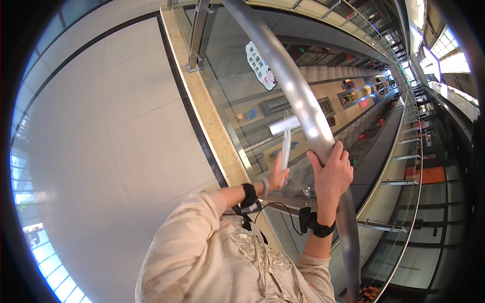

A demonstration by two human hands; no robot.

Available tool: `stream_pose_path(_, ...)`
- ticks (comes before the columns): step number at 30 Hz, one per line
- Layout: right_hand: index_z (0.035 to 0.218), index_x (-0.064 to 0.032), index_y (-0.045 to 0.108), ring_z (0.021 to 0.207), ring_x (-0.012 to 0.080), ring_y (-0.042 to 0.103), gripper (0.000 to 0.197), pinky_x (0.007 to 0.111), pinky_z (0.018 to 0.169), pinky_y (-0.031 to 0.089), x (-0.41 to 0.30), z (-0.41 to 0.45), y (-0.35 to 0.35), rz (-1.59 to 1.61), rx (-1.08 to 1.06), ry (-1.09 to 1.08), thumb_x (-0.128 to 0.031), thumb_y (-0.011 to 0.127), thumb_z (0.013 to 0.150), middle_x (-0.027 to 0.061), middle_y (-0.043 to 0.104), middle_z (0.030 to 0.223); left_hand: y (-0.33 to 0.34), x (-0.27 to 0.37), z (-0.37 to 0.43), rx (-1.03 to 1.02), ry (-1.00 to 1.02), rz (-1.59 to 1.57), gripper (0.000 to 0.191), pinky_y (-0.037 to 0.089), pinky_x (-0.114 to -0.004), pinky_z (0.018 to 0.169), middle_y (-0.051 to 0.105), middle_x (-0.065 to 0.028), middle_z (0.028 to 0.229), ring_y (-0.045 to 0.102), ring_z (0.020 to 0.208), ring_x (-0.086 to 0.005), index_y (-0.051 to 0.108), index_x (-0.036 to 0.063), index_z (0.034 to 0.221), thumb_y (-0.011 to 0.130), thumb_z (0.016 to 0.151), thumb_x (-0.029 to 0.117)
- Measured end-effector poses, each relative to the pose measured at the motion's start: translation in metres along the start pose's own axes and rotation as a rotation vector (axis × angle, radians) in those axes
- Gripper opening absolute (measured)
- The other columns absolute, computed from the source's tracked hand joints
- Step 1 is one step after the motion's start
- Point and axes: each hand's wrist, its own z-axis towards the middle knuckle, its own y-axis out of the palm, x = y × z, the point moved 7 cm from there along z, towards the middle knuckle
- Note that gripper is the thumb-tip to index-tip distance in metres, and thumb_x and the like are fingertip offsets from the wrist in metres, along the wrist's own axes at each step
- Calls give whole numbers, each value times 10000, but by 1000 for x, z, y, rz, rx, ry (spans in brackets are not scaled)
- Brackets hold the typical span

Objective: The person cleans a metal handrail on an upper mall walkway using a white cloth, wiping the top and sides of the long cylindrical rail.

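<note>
My left hand (279,175) is closed around the handle of a pale, T-shaped glass wiper (285,146). The wiper's wide head points away from me, in front of the clear glass balustrade panel (231,87); whether it touches the glass, I cannot tell. Its far end passes behind the round metal handrail (299,94). My right hand (334,172) grips the top of that handrail, thumb on the near side and fingers over the far side. A cloud-shaped sticker (261,65) with writing and a cartoon figure is on the glass beyond the wiper.
Light floor tiles (113,113) with a dark border lie at left, beside a beige stone curb (212,128). A metal post (197,38) stands on the curb. Beyond the glass is a lower floor with seating, and opposite runs another glass balustrade (394,197). A black cable (282,204) hangs near my wrists.
</note>
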Motion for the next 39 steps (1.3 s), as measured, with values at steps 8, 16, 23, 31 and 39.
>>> stream_pose_path(8, 1102, -36, 498, 704, 272, 562, 669, 376, 615, 412, -7, 4, 0, -17, 42, 11, -519, 697, 683, 91, 528, 798, -96, 108, 87, 158, 158, 30, 802, 386, -273, 356, 547, -68, 821, 546, 549, -164, -70, 353, 1441, 485, 908, 127)
stream_pose_path(16, 1083, -39, 511, 700, 263, 556, 661, 373, 618, 413, -14, 12, 5, -70, 49, 51, -513, 712, 668, 86, 524, 786, -22, 1, 16, -29, 34, -47, 819, 405, -279, 368, 549, -77, 805, 565, 589, -163, -60, 349, 1447, 503, 894, 131)
stream_pose_path(23, 1083, -36, 527, 697, 257, 550, 668, 368, 632, 420, -12, 10, 2, -80, 60, 70, -517, 717, 660, 85, 525, 783, -83, 80, 77, 115, 56, -182, 789, 404, -285, 397, 555, -60, 826, 558, 605, -159, -25, 367, 1445, 509, 901, 164)
stream_pose_path(31, 1074, -34, 536, 695, 260, 550, 651, 367, 636, 420, -13, 11, 4, -80, 57, 104, -498, 726, 658, 85, 528, 787, -99, 89, 86, 104, 70, -95, 789, 413, -284, 418, 546, -61, 857, 554, 621, -161, -43, 369, 1444, 484, 902, 141)
stream_pose_path(39, 1084, -35, 525, 712, 263, 554, 666, 367, 646, 421, -16, 14, 6, -111, 64, 88, -499, 733, 653, 85, 529, 801, -59, 10, 44, 58, -36, -151, 772, 377, -264, 362, 535, -64, 823, 531, 592, -164, -1, 358, 1452, 483, 901, 114)
